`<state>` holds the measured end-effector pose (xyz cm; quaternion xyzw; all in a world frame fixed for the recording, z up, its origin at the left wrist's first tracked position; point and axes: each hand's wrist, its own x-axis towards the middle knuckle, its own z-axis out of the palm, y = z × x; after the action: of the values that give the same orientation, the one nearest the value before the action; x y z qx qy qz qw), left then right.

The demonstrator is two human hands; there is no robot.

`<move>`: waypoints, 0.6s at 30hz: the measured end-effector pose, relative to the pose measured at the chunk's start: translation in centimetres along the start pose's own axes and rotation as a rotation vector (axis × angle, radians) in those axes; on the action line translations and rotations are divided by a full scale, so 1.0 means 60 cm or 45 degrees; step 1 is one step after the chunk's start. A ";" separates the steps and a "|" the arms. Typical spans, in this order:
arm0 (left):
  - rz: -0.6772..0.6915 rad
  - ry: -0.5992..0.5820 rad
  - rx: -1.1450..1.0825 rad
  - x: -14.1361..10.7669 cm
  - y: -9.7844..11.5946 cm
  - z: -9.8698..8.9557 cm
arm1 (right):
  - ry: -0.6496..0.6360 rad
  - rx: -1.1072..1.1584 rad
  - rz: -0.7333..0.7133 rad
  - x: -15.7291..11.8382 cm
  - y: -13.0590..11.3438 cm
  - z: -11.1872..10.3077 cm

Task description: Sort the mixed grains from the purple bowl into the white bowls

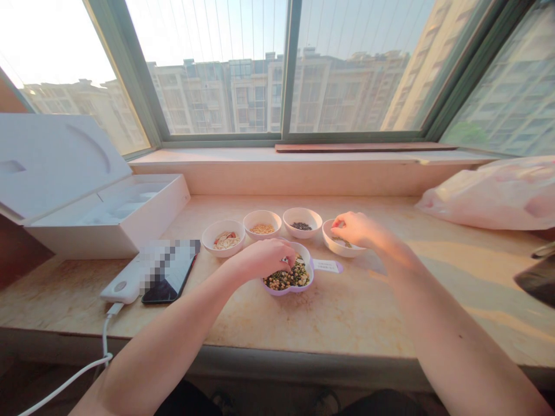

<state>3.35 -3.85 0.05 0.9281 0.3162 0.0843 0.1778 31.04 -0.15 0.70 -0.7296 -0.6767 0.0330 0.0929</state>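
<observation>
A purple-rimmed dish (310,281) with a white inside holds mixed dark green and tan seeds or beans (288,276). Over its far left part is my left hand (269,257), fingers bent down and pinched at the mix; what they hold is too small to make out. My right hand (358,228) reaches into the rightmost white bowl (347,250), fingertips together over a few pale pieces. Three more white bowls stand in the row: one with pale and reddish pieces (226,240), one with tan grains (262,229), one with black seeds (300,226).
A white label tag (326,266) lies right of the dish. At left are a phone (171,277), a white power bank (124,286) with a cable (104,332), and an opened white box (108,225). A plastic bag (494,193) sits at right, below the window.
</observation>
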 end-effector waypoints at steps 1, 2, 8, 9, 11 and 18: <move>-0.012 0.011 -0.010 -0.001 0.000 -0.002 | -0.014 -0.005 0.035 -0.003 -0.006 -0.004; -0.025 0.027 -0.019 -0.002 0.000 -0.004 | -0.021 -0.009 0.057 -0.006 -0.012 -0.008; -0.118 0.241 -0.282 0.002 -0.009 -0.011 | 0.162 0.192 -0.105 -0.023 -0.044 -0.010; -0.156 0.279 -0.402 0.003 -0.011 -0.011 | 0.197 0.267 -0.138 -0.026 -0.050 -0.007; -0.231 0.332 -0.684 0.006 -0.014 -0.012 | 0.239 0.405 -0.213 -0.033 -0.063 0.001; -0.242 0.441 -1.466 0.011 -0.023 -0.012 | 0.343 0.597 -0.400 -0.057 -0.105 0.018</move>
<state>2.90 -2.23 0.22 0.6233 0.3256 0.3753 0.6039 24.41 -3.05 0.53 -0.5725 -0.7368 0.0763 0.3514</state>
